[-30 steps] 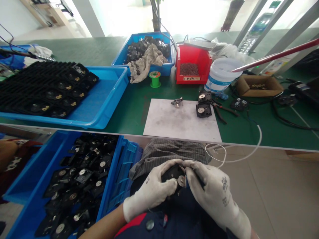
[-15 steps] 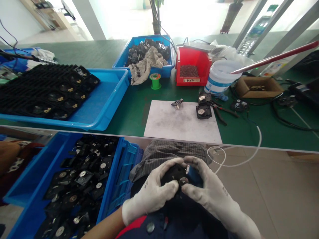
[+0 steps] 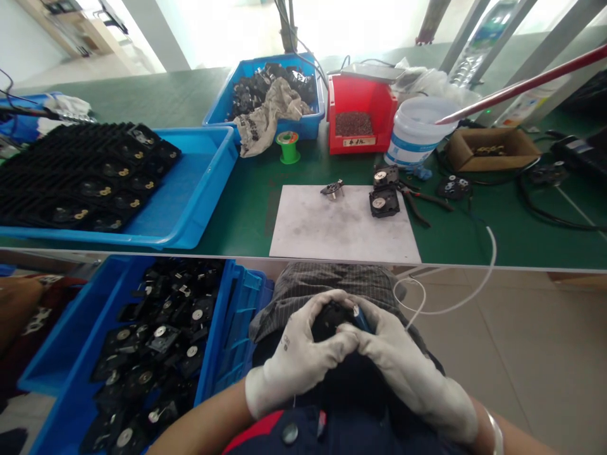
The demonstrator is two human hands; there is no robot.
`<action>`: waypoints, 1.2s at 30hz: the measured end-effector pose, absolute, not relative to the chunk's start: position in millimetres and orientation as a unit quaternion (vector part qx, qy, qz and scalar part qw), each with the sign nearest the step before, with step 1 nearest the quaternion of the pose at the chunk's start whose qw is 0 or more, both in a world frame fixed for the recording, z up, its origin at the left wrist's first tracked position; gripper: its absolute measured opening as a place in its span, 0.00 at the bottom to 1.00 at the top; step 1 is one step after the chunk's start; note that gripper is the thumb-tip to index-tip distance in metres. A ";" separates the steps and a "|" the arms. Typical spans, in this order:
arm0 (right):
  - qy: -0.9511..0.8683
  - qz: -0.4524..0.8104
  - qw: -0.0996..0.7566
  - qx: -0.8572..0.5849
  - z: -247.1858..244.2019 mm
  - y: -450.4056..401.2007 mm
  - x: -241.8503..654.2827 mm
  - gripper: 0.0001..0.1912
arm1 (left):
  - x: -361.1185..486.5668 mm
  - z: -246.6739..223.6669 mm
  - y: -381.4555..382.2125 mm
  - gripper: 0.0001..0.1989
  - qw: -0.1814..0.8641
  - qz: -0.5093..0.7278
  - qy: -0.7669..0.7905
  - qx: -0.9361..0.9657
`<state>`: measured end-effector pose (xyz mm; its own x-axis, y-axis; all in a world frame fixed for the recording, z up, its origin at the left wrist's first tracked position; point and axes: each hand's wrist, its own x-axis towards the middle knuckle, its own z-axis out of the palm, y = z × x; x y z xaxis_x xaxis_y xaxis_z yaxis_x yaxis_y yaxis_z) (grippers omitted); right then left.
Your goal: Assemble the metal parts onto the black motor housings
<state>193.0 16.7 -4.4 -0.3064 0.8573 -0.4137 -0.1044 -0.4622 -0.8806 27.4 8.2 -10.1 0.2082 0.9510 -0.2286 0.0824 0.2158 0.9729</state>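
Note:
In a white glove, my left hand (image 3: 301, 351) is closed around a dark black plastic part (image 3: 328, 318) held low over my lap. My right hand (image 3: 398, 357), gloved too, grips a blue object (image 3: 363, 320) with a light end, pressed close against that part. The thumbs of both hands meet in front and hide where the two things touch. What the blue object is cannot be made out. On the white sheet (image 3: 322, 227) beyond my hands lie a small metal-and-black mechanism (image 3: 333, 188) and a square black mechanism with a silver disc (image 3: 385, 203).
Black mechanisms fill a blue crate (image 3: 196, 373) below left. A blue tray (image 3: 190, 208) holds stacked black panels. Farther back stand a red bin (image 3: 337, 104), a white bucket (image 3: 410, 136), a cardboard box (image 3: 459, 150) and a green spool (image 3: 288, 151). Pliers (image 3: 417, 210) lie beside the sheet.
My hands have drawn closer together, and the thumbs now cover the front of the black part. The round metal piece seen between them is hidden. The view has tilted slightly.

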 end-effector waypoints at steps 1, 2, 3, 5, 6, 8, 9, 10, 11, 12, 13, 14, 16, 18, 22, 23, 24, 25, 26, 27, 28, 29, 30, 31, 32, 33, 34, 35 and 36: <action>-0.408 0.709 0.331 -0.471 -6.9 21.6 192.4 0.23 | 26.9 -12.1 11.0 0.23 0.599 0.367 0.520 0.486; -0.428 0.706 0.320 -0.465 -10.2 26.2 192.5 0.23 | 26.0 -13.8 13.3 0.24 0.614 0.372 0.525 0.457; -0.452 0.695 0.312 -0.464 -14.6 29.9 193.6 0.25 | 24.6 -14.8 14.9 0.26 0.635 0.380 0.522 0.424; -0.504 0.626 0.331 -0.495 -26.1 33.4 198.8 0.26 | 20.9 -15.2 16.0 0.26 0.692 0.401 0.485 0.353; -0.526 0.566 0.351 -0.529 -32.1 33.1 202.5 0.25 | 18.8 -14.9 15.7 0.26 0.721 0.408 0.457 0.323; -0.570 0.428 0.378 -0.591 -40.9 29.3 210.3 0.22 | 14.7 -14.9 14.0 0.26 0.763 0.404 0.417 0.284; -0.593 0.368 0.376 -0.609 -42.4 26.4 213.3 0.21 | 13.2 -15.5 13.0 0.27 0.770 0.398 0.414 0.277; -0.617 0.324 0.366 -0.618 -41.5 23.3 215.3 0.20 | 12.0 -16.6 11.9 0.29 0.770 0.394 0.419 0.278; -0.641 0.292 0.354 -0.615 -38.4 20.2 215.9 0.18 | 11.1 -18.0 10.8 0.30 0.764 0.389 0.428 0.286; -0.663 0.267 0.346 -0.608 -33.4 17.5 215.4 0.15 | 10.7 -19.4 9.8 0.30 0.756 0.385 0.437 0.298; -0.680 0.247 0.345 -0.598 -27.4 15.2 213.8 0.12 | 10.5 -20.6 8.8 0.30 0.748 0.382 0.445 0.312; -0.693 0.231 0.348 -0.587 -21.2 13.5 211.5 0.10 | 10.4 -21.1 8.0 0.31 0.740 0.376 0.450 0.328; -0.716 0.201 0.365 -0.560 -10.7 11.9 206.6 0.08 | 10.7 -19.6 6.9 0.32 0.723 0.358 0.465 0.364; -0.737 0.176 0.371 -0.536 -5.2 12.1 203.5 0.09 | 11.2 -15.1 6.9 0.32 0.697 0.347 0.481 0.403; -0.756 0.167 0.359 -0.521 -4.3 13.3 203.3 0.12 | 11.9 -4.6 8.6 0.30 0.652 0.342 0.488 0.470; -0.755 0.173 0.357 -0.522 -4.5 13.3 203.7 0.12 | 11.9 -3.2 8.8 0.30 0.648 0.339 0.487 0.477; -0.755 0.179 0.355 -0.522 -4.5 13.3 203.9 0.13 | 11.8 -2.6 8.8 0.30 0.646 0.337 0.487 0.483; -0.755 0.182 0.355 -0.521 -4.3 13.2 203.8 0.12 | 11.7 -2.6 8.7 0.30 0.644 0.336 0.485 0.487; -0.755 0.185 0.353 -0.521 -4.0 13.2 203.5 0.12 | 11.5 -3.1 8.6 0.30 0.643 0.337 0.481 0.492; -0.756 0.185 0.351 -0.520 -3.7 13.3 203.1 0.12 | 11.3 -3.9 8.4 0.30 0.641 0.338 0.478 0.496; -0.757 0.183 0.350 -0.521 -3.3 13.4 202.5 0.12 | 11.1 -4.8 8.4 0.30 0.639 0.338 0.476 0.500; -0.757 0.181 0.350 -0.521 -3.0 13.6 202.0 0.11 | 10.9 -5.6 8.4 0.30 0.636 0.337 0.477 0.505; -0.758 0.179 0.349 -0.521 -2.6 13.9 201.5 0.11 | 10.8 -6.3 8.5 0.31 0.632 0.336 0.479 0.508; -0.759 0.178 0.349 -0.520 -2.2 14.1 201.1 0.11 | 10.8 -6.7 8.7 0.31 0.628 0.335 0.483 0.510; -0.761 0.176 0.348 -0.518 -1.8 14.4 200.8 0.11 | 10.9 -6.9 8.8 0.31 0.625 0.334 0.487 0.511; -0.763 0.175 0.347 -0.516 -1.3 14.7 200.6 0.11 | 11.1 -6.8 8.8 0.31 0.623 0.332 0.490 0.511; -0.765 0.175 0.346 -0.515 -0.9 15.0 200.5 0.11 | 11.4 -6.6 8.7 0.31 0.624 0.331 0.491 0.510; -0.766 0.173 0.344 -0.515 -0.5 15.3 200.5 0.11 | 11.7 -6.2 8.5 0.31 0.625 0.330 0.491 0.509; -0.768 0.168 0.342 -0.515 -0.2 15.5 200.6 0.11 | 12.0 -5.7 8.3 0.31 0.627 0.330 0.490 0.508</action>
